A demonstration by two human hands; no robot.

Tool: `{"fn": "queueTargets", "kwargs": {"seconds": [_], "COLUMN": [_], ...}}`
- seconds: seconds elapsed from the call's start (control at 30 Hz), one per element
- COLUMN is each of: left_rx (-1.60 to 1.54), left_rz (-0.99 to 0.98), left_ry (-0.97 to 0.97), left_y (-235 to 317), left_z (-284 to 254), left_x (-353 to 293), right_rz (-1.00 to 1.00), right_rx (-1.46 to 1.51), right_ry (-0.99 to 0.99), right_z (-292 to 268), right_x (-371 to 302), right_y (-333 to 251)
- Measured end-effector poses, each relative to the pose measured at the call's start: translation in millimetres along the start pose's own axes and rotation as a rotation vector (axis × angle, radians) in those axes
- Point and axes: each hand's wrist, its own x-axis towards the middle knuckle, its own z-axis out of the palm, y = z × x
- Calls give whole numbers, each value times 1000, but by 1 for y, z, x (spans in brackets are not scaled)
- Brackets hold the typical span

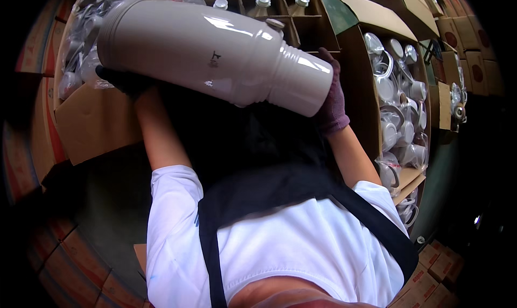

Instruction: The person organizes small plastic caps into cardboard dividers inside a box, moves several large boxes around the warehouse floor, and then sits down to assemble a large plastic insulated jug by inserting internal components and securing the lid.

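Observation:
A large, glossy grey-beige thermos flask (177, 44) lies slantwise across the front of my body, its wide base up at the left and its narrower cup end (301, 79) at the right. Dark marks show on its side, and a small knob stands out near the shoulder. Under the base end is my left hand (126, 82), in a dark glove and partly hidden by the flask. My right hand (333, 100), in a purple glove, holds the cup end, with most of its fingers behind it.
Beyond the flask stands a divided carton (293, 25) with silver-capped bottles (262, 5). At the right, an open carton (353, 65) holds several plastic-wrapped grey lids and handles (396, 92). More wrapped parts (81, 65) fill a carton at the left. Stacked boxes (43, 109) line the left edge.

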Motion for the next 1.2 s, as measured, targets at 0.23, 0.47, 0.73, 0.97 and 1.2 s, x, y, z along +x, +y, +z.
{"fn": "queueTargets", "kwargs": {"seconds": [0.23, 0.47, 0.73, 0.97, 1.2], "left_rx": [579, 531, 534, 733, 800], "left_rz": [35, -9, -58, -49, -44], "left_ry": [484, 435, 390, 539, 536], "left_y": [27, 10, -19, -43, -46], "left_z": [-21, -37, -53, -3, -9], "left_x": [-28, -13, -6, -11, -11], "right_rz": [81, -439, -807, -220, -202], "right_rx": [515, 197, -147, 435, 79], "right_ry": [110, -11, 244, -122, -51], "right_z": [14, -11, -26, -48, -46], "right_x": [-42, -30, 4, -38, -52], "right_y": [-13, -34, -36, -40, -50]}}
